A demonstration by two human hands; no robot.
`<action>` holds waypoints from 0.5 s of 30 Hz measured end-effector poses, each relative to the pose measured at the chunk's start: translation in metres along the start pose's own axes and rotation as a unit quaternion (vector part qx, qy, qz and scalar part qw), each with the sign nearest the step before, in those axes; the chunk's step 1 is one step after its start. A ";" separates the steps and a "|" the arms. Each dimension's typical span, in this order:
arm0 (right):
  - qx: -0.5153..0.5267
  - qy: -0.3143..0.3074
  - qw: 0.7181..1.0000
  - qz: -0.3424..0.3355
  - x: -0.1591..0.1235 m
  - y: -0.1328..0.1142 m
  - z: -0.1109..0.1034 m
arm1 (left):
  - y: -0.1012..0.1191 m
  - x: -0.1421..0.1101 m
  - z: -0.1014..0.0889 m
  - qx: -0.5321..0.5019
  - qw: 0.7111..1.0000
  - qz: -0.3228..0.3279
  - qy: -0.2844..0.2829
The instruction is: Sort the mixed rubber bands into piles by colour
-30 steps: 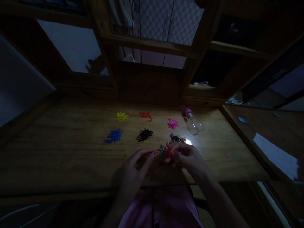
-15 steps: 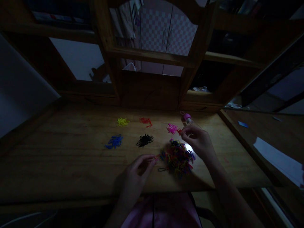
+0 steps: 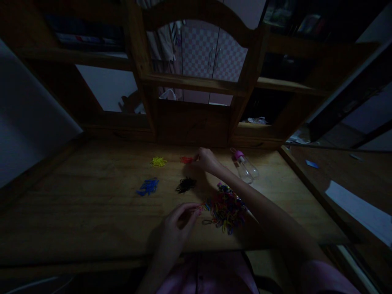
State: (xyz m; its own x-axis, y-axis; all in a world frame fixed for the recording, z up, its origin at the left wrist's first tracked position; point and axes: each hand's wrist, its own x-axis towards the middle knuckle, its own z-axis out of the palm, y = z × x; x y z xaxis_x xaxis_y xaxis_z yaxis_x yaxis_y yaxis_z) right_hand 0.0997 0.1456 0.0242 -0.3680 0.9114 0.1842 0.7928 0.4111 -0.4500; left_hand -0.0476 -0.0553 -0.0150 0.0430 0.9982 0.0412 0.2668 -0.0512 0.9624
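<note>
My L hand [image 3: 172, 229] is low nr the desk's front edge, palm side turned in, thumb & index pinching the end of a small pink-orange strand [image 3: 200, 208]. The strand runs R to the mixed heap of coloured loops [image 3: 227, 210] on the desk [image 3: 92, 208], just beside that hand.

My R arm [image 3: 266, 204] reaches fwd & across to the L, forearm on a diagonal over the heap's R side, pink sleeve [image 3: 324, 277] nr the elbow. R hand [image 3: 208, 160] is bent down, knuckles up, fingertips at the R end of the red pile [image 3: 185, 159]; can't tell if they've pinched a loop. Black pile [image 3: 185, 185] is just below, yellow pile [image 3: 158, 162] & blue pile [image 3: 148, 186] further L, clear bottle [image 3: 248, 170] lying R of the hand.
</note>
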 end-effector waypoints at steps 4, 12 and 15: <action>0.005 -0.023 0.999 -0.023 0.014 -0.001 0.018 | -0.003 0.000 0.000 0.014 1.000 -0.006 0.001; 0.062 -0.048 0.995 -0.062 -0.006 0.002 -0.018 | 0.002 -0.001 0.001 -0.004 1.000 0.000 -0.004; 0.085 -0.105 0.988 -0.075 -0.011 -0.001 -0.020 | 0.003 0.000 0.000 -0.003 1.000 -0.004 -0.007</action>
State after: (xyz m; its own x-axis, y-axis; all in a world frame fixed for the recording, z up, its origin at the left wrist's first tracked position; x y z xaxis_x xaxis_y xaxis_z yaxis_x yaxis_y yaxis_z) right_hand 0.1130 0.1354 0.0396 -0.5823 0.8087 0.0833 0.6347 0.5163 -0.5750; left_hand -0.0466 -0.0559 -0.0127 0.0552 0.9980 0.0304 0.2618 -0.0439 0.9641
